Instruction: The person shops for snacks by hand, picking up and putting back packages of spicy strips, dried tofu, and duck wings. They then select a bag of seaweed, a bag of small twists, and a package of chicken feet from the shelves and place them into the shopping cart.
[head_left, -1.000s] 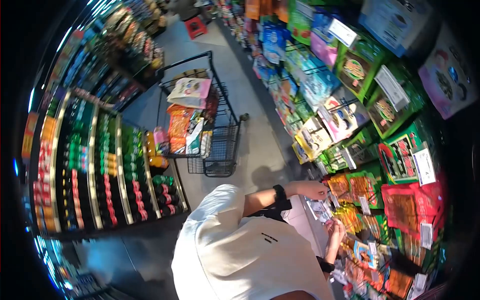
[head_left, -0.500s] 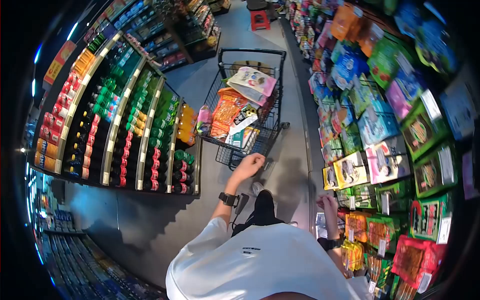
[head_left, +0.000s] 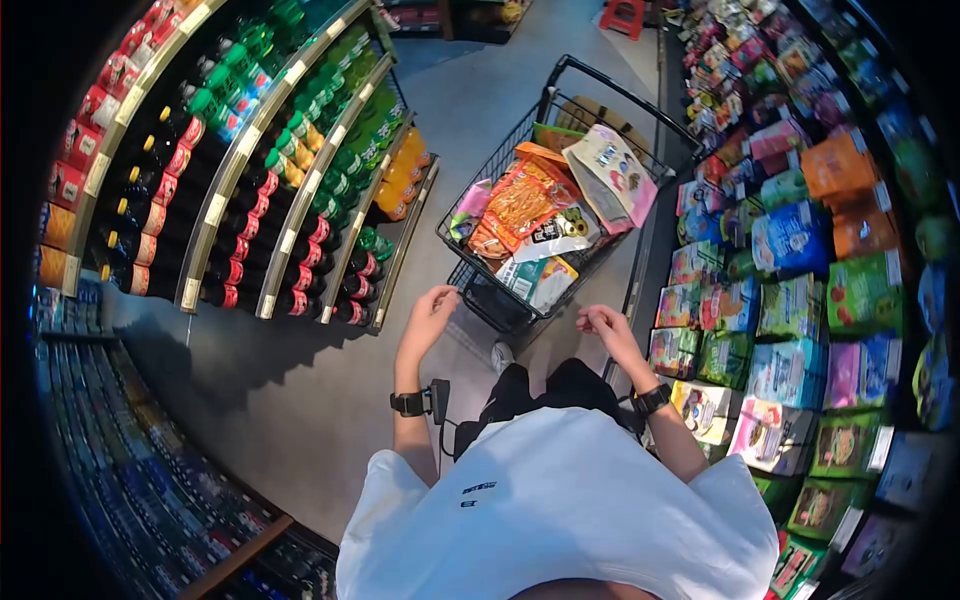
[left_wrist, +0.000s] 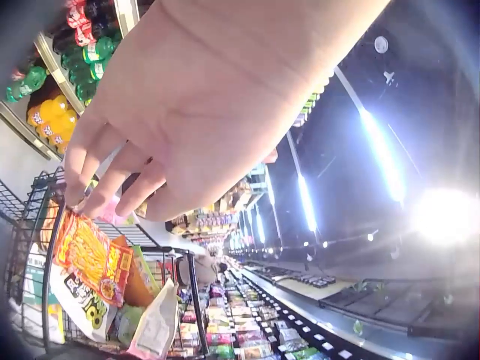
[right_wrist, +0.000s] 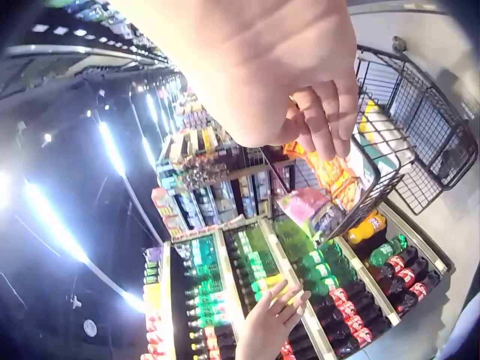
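Note:
My left hand (head_left: 430, 318) hangs in the air beside the near left corner of a black wire shopping cart (head_left: 466, 285), holding nothing. To the cart's near right side, my right hand (head_left: 608, 330) is raised with loosely bent fingers and also holds nothing. In the cart lie an orange snack bag (head_left: 525, 205), a black-and-white packet (head_left: 553, 236), a white-and-pink pouch (head_left: 612, 170) and a purple-pink package (head_left: 470, 208). The left wrist view shows relaxed fingers (left_wrist: 101, 169) overlapping the cart's rim. Seen from the right wrist, the right hand's fingers (right_wrist: 322, 120) are softly bent.
On the left, a tiered shelf (head_left: 290, 240) carries soda bottles. A long rack of colourful snack bags (head_left: 790, 245) lines the right side. Grey floor (head_left: 310, 400) runs between them, and a red stool (head_left: 622, 17) stands at the far end.
Both hands have left the snack rack on the right, moving over toward the cart. The person has turned, and the cart now stands closer, directly in front.

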